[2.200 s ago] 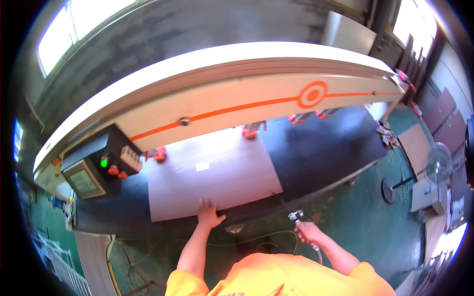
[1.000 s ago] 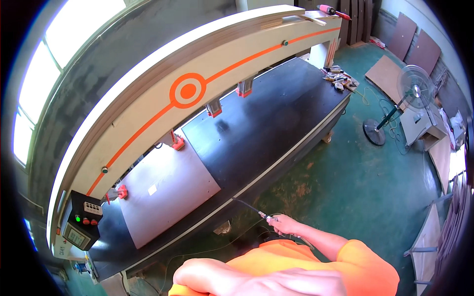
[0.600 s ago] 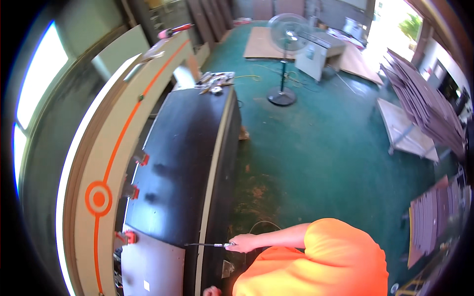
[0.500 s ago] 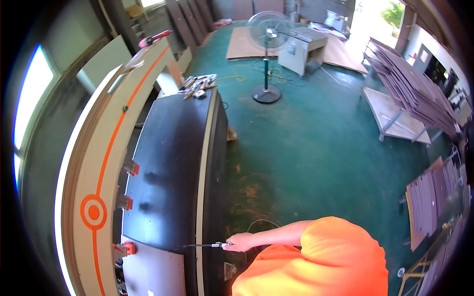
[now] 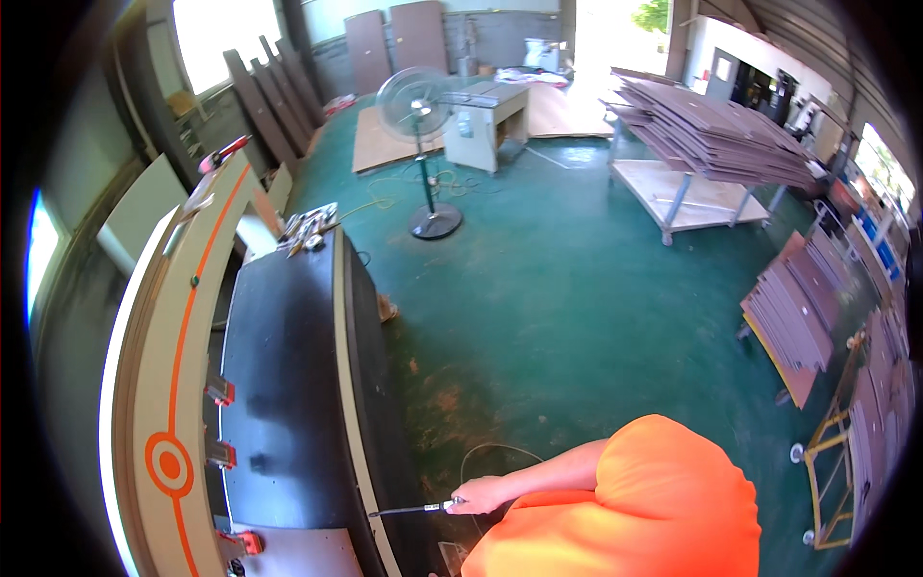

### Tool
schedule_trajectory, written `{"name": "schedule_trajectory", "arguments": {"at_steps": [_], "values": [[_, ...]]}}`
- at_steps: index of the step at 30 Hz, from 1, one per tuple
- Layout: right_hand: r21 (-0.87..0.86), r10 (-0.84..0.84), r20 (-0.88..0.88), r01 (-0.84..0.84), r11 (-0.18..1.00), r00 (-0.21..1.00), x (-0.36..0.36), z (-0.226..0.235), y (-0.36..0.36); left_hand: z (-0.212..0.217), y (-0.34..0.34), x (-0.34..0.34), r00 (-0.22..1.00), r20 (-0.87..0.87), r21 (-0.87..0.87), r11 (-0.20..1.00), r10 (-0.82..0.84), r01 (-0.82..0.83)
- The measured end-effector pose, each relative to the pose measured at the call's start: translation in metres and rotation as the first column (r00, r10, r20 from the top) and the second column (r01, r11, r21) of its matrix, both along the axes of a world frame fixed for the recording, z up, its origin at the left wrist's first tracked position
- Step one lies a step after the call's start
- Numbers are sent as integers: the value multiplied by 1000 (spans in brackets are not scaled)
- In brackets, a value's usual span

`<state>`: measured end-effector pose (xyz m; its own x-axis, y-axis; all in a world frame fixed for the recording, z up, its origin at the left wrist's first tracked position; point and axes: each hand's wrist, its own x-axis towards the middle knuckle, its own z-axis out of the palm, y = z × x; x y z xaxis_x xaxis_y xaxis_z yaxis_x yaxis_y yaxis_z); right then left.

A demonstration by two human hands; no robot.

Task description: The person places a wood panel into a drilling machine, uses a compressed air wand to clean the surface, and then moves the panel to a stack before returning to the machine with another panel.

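Observation:
My right hand (image 5: 478,496) is closed around the rear of what looks like an air blow gun (image 5: 415,509), with a long thin dark nozzle and a silver fitting. The nozzle points left, its tip over the pale edge strip (image 5: 348,385) of a long black-topped bench (image 5: 284,365). A thin hose (image 5: 495,445) loops behind my forearm. At the near end, a grey-purple panel (image 5: 308,550) lies on the bench. My left hand is out of the picture.
Left of the bench runs a cream board (image 5: 159,385) with an orange line, and red clamps (image 5: 221,454) sit between them. Small tools (image 5: 310,226) lie at the bench's far end. A pedestal fan (image 5: 423,144) stands beyond. Stacked panels rest on a cart (image 5: 707,207) to the right.
The view has swung right and tipped up, so the bench sits lower and farther left. The nozzle tip has drawn back from the black top to the pale strip.

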<state>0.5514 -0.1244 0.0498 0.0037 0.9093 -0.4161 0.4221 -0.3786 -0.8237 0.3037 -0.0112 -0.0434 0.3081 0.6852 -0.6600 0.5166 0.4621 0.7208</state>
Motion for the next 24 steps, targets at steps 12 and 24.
{"name": "schedule_trajectory", "arguments": {"at_steps": [12,24], "values": [[-12,-363,79,365,931,928,-2,5,-129,-12,-7,100,920,56,-22,920,-389,390],[-42,-145,128,151,988,981,83,12,-267,-6,-67,227,854,58,10,855,-517,518]]}}
